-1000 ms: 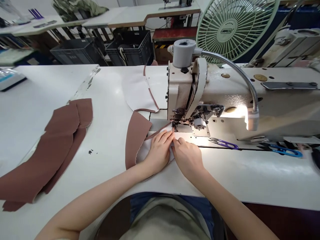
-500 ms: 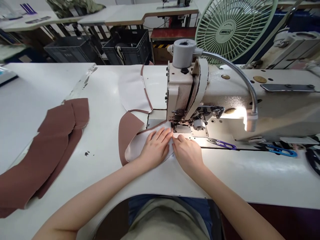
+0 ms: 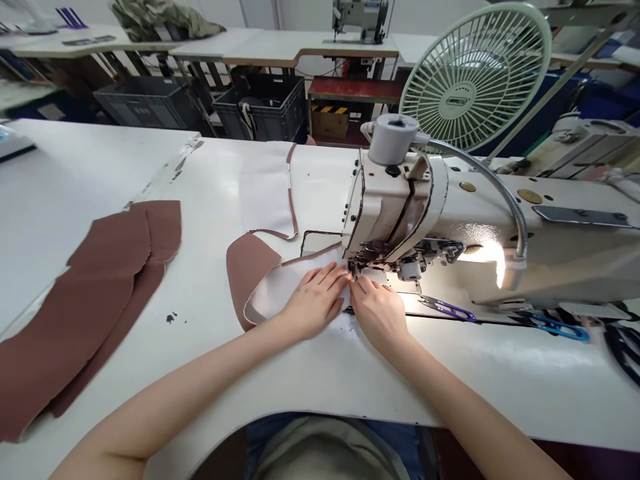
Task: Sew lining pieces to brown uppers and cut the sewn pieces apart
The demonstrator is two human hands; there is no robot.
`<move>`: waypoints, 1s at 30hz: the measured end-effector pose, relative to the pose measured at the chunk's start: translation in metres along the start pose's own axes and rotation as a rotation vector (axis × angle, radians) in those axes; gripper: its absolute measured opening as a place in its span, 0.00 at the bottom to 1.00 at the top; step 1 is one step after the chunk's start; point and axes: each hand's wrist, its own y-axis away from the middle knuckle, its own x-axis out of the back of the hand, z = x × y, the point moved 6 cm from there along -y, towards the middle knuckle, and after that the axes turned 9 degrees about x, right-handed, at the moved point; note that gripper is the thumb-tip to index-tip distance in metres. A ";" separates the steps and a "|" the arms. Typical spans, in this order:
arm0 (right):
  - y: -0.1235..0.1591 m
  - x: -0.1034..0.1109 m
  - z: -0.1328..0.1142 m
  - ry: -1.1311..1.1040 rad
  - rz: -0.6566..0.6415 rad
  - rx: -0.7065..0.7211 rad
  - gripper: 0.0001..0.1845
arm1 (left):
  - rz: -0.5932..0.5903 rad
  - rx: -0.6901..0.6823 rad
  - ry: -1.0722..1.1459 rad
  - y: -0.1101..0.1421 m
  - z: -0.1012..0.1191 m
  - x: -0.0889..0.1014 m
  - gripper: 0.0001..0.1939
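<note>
A fabric piece [image 3: 267, 300], white on its upturned side, lies under the needle area of a sewing machine [image 3: 385, 200]. Its left end folds over and shows the brown side. My left hand [image 3: 317, 300] rests flat on the white side, fingers stretched toward the presser foot. Close beside it, my right hand [image 3: 379, 308] has its fingers bent and pressed together at the fabric's edge by the needle. The fingertips partly hide that edge. Behind, a second white piece [image 3: 265, 190] with brown edging lies on the table.
Brown fabric pieces [image 3: 105, 280] lie stacked at the left. Purple thread snips [image 3: 453, 310] and blue snips [image 3: 557, 327] lie along the machine bed. A lit lamp [image 3: 511, 270] hangs from a flexible neck. Behind the machine stand a green fan [image 3: 460, 100] and grey crates [image 3: 273, 110].
The camera view has tilted, so the machine appears lower and further right. The fabric's folded brown end has shifted slightly left. Both hands stay by the needle.
</note>
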 end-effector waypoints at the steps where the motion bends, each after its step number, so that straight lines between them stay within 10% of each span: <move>1: 0.000 -0.002 0.001 0.013 0.029 0.014 0.16 | -0.007 -0.011 0.005 0.000 -0.001 0.001 0.21; 8: 0.000 -0.004 0.010 0.064 0.273 0.028 0.13 | -0.067 -0.116 0.006 -0.001 -0.006 0.009 0.21; 30: -0.003 -0.004 0.019 -0.047 0.223 -0.094 0.16 | -0.162 -0.208 -0.020 -0.027 -0.036 0.006 0.24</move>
